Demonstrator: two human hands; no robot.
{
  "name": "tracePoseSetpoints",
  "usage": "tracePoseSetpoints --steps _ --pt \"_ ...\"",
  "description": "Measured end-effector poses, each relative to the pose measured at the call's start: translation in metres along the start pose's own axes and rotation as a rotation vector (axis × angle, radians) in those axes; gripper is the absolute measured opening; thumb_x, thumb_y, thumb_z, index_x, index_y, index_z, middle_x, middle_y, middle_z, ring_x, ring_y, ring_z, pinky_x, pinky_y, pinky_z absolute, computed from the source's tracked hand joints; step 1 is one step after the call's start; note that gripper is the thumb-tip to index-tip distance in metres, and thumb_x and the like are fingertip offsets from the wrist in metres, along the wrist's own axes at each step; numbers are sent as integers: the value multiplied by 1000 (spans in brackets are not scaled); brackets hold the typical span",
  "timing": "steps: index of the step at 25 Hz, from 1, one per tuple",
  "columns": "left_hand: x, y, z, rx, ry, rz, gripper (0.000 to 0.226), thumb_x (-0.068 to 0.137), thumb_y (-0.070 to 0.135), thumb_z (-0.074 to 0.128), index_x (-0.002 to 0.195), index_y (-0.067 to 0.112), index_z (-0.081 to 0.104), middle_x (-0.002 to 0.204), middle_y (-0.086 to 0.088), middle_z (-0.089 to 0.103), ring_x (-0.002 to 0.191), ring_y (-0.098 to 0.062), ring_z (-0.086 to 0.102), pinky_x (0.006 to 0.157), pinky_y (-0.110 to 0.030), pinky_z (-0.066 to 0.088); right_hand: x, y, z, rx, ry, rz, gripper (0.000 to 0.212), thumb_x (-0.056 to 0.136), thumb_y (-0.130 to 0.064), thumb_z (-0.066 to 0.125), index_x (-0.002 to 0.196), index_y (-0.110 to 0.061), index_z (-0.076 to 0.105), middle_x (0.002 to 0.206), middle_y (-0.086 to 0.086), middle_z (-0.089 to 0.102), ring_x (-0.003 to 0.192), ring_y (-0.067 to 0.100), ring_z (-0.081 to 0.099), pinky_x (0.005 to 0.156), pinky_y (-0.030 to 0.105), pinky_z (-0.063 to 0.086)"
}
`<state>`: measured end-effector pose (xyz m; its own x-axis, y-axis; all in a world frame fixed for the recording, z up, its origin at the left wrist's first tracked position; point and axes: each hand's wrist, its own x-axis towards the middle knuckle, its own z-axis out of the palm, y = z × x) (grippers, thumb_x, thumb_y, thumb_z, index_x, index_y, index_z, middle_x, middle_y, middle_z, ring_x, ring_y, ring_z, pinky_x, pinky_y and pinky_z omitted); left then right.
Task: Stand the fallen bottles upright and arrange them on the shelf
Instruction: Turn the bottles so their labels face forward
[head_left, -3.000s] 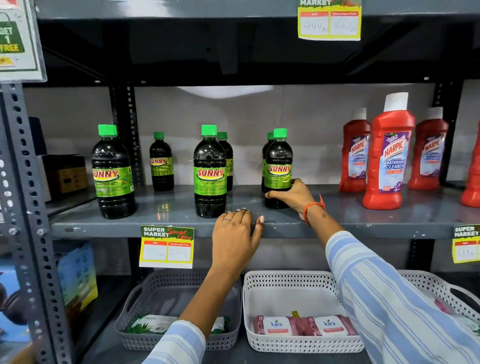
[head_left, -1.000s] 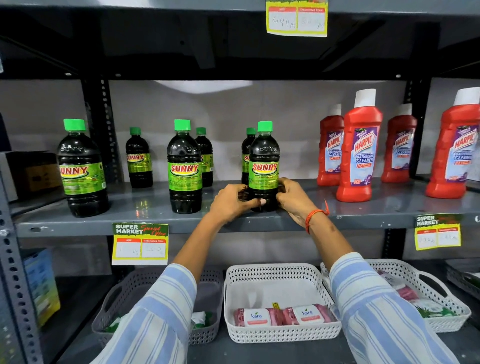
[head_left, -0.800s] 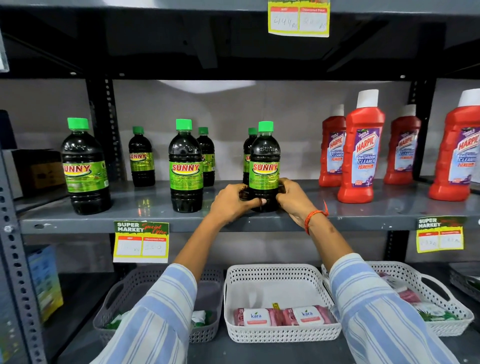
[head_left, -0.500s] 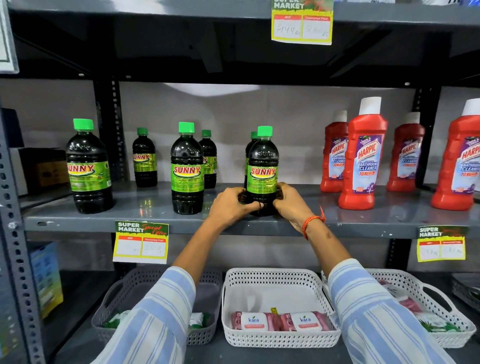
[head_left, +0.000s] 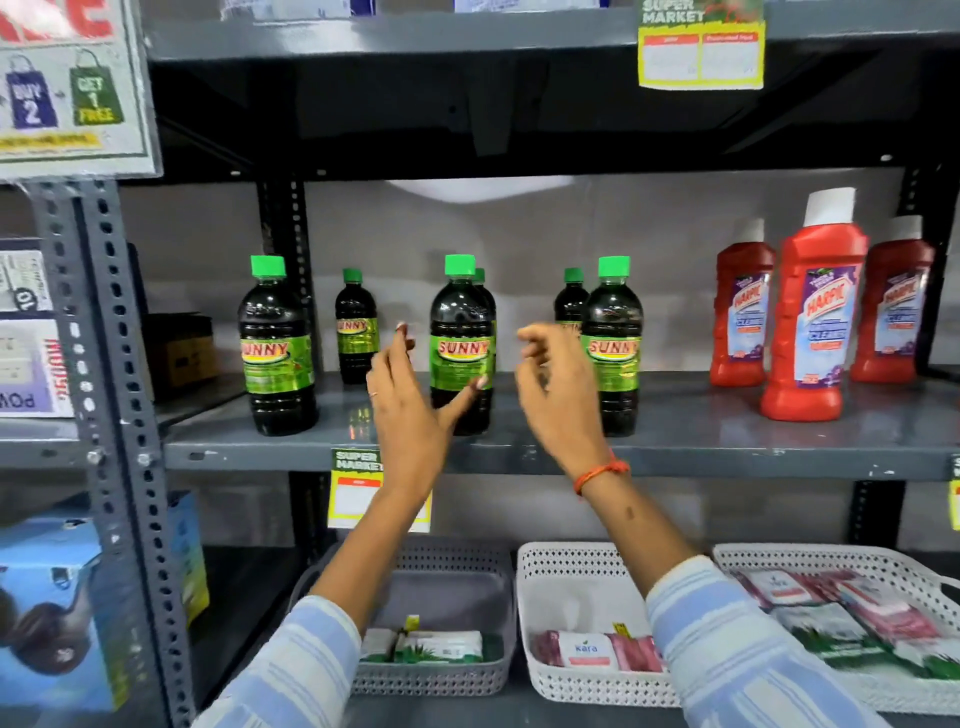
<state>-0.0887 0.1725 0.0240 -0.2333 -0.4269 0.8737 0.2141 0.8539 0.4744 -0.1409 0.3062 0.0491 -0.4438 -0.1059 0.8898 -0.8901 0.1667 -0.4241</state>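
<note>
1. the grey metal shelf (head_left: 727, 441) carries 6 dark bottles with green caps, all standing upright in 3 front-and-back pairs.
2. the front row holds the left sunny bottle (head_left: 276, 353), the middle sunny bottle (head_left: 460, 332) and the right sunny bottle (head_left: 613, 332), set well apart along the shelf's front edge.
3. behind them stand 3 smaller-looking bottles: the back left bottle (head_left: 355, 322), the back middle bottle (head_left: 485, 291), mostly hidden by the one in front, and the back right bottle (head_left: 571, 296).
4. the left hand (head_left: 405, 395) is raised in front of the shelf with fingers spread and empty; its thumb lies across the lower part of the middle sunny bottle, and i cannot tell whether it touches.
5. the right hand (head_left: 558, 395) is lifted between the middle and right sunny bottles, fingers loosely curled and blurred, grasping nothing; an orange thread (head_left: 602, 470) circles its wrist.
6. to the right on the same shelf stand 3 red cleaner bottles (head_left: 810, 312) with white caps, 1 in front and 2 behind.
7. a yellow price tag (head_left: 353, 493) hangs from the shelf edge, partly behind the left wrist.
8. below, a grey basket (head_left: 447, 561) and 2 white baskets (head_left: 571, 561) hold small packets.
</note>
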Motion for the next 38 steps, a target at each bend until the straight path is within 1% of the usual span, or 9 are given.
tracePoseSetpoints --steps 3,5,9,19,27,30,33,36,38 --pt "21 -33 -11 -160 -462 -199 83 65 48 77 130 6 48 125 -12 60 113 -22 57 95 -41 48 15 -2 36 -11 -418 380 41 88 -12 52 128 -6 48 127 18 57 113 29 57 101 37 45" --pt "28 -42 -9 -181 -609 -196 62 70 41 78 119 9 58 116 -6 67 105 -19 63 89 -33 51 16 1 43 -24 -507 494 46 88 -15 51 133 -9 43 133 15 58 122 32 54 106 44 43" --pt "33 -50 -8 -159 -590 -140 45 74 33 79 112 13 65 104 -4 72 93 -15 67 78 -23 50 9 -1 47 -4 -476 521 55 87 -15 56 138 -12 36 135 11 57 123 29 55 106 46 43" --pt "29 -46 -8 -175 -607 -205 59 62 54 77 111 22 66 104 1 73 96 -13 67 88 -40 54 1 -8 46 41 -350 529 46 91 -13 52 135 -11 40 133 9 57 116 26 55 86 27 38" --pt "29 -39 -13 -198 -658 -233 53 72 36 79 118 15 62 113 -2 69 103 -14 63 92 -31 50 2 -3 48 59 -371 539 52 91 -14 52 139 -11 36 135 11 55 120 28 54 92 31 43" --pt "27 -32 -29 -265 -522 -246 65 73 32 78 127 6 54 122 -6 63 114 -18 58 98 -33 47 -12 -12 50 97 -69 412 57 86 -12 57 140 -7 38 130 14 55 120 27 52 104 35 42" --pt "20 -42 -59 -91 -118 -57 55 82 25 71 128 2 52 124 -12 60 114 -23 56 99 -36 46 -31 -41 69 28 198 21 43 78 -10 51 121 -2 54 113 12 54 104 22 53 94 22 44" --pt "24 -71 -93 285 125 -67 78 81 34 71 140 -2 34 138 -22 43 127 -35 39 102 -43 37 -30 -69 113 118 -54 -14 31 84 -11 51 113 -3 58 107 13 57 96 21 55 89 33 49" --pt "31 -94 -110 387 -15 -213 87 77 39 74 140 -3 32 139 -25 43 127 -39 39 95 -46 39 -19 -78 147 119 -359 171 35 91 -12 52 124 -2 52 120 19 57 110 31 57 97 41 46"
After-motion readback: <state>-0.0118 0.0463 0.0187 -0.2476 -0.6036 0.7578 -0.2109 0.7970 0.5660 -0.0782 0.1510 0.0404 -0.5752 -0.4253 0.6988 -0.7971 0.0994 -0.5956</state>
